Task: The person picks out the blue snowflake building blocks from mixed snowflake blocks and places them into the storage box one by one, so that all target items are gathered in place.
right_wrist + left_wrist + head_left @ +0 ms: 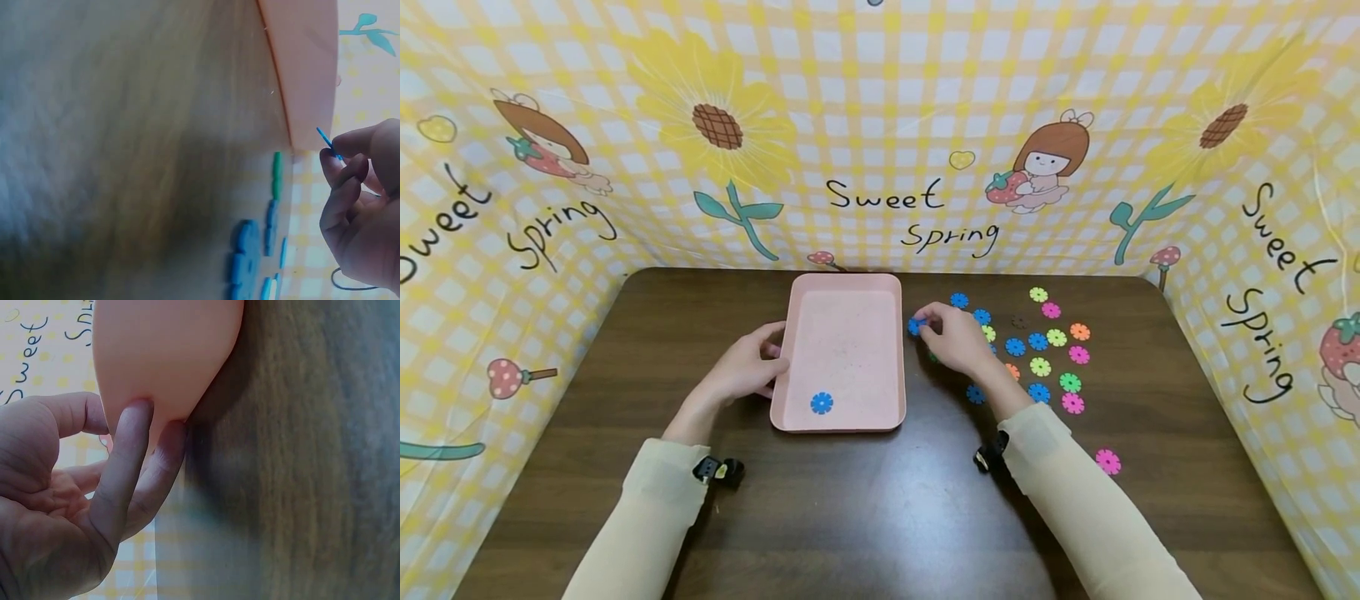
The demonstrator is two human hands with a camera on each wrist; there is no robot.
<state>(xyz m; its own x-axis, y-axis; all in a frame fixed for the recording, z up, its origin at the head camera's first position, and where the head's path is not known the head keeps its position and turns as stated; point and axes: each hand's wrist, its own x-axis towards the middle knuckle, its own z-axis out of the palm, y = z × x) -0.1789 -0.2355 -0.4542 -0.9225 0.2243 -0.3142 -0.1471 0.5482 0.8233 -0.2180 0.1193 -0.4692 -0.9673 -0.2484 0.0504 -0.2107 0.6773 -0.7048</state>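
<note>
Right hand pinches a blue notched disc, tilted to the tabletop, just off the pink tray's right side. Left hand grips the tray's left wall, long axis pointing straight away from the person; another blue disc lies flat inside, near end.

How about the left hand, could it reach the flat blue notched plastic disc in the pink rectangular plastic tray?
Probably yes: only the low rim of the pink tray lies between the left hand and the blue disc. The hand might need to let go first.
</note>
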